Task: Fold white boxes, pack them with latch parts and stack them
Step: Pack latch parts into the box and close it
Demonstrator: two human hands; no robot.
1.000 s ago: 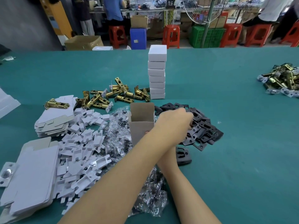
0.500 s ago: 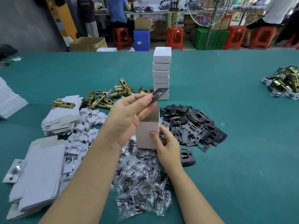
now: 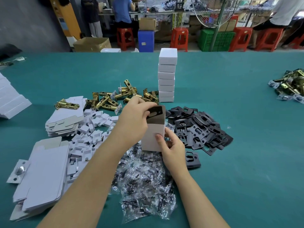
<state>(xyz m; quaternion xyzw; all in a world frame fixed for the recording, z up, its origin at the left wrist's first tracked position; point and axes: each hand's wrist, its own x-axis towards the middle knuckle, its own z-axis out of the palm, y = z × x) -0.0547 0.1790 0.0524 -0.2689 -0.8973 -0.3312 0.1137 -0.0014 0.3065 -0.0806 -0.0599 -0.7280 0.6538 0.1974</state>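
An open white box [image 3: 152, 137] stands upright at the middle of the green table [image 3: 246, 162]. My right hand [image 3: 172, 148] grips its lower right side. My left hand [image 3: 133, 119] pinches a black strike plate [image 3: 155, 112] at the box's open top, partly inside it. Behind stands a stack of closed white boxes [image 3: 167, 76]. Loose black plates [image 3: 200, 127] are heaped to the right, brass latches [image 3: 113, 99] lie behind my left hand, and clear screw bags [image 3: 144, 186] are spread under my forearms.
Flat box blanks [image 3: 42, 175] and small white card inserts [image 3: 88, 137] cover the left. More brass latches [image 3: 289, 86] lie at the far right. A silver plate [image 3: 18, 170] sits at the left edge. Beyond the table are stools, crates and people.
My left hand picked a black plate from the heap on the right, carried it back over the box and now lowers it into the open top. My right hand stays on the box.
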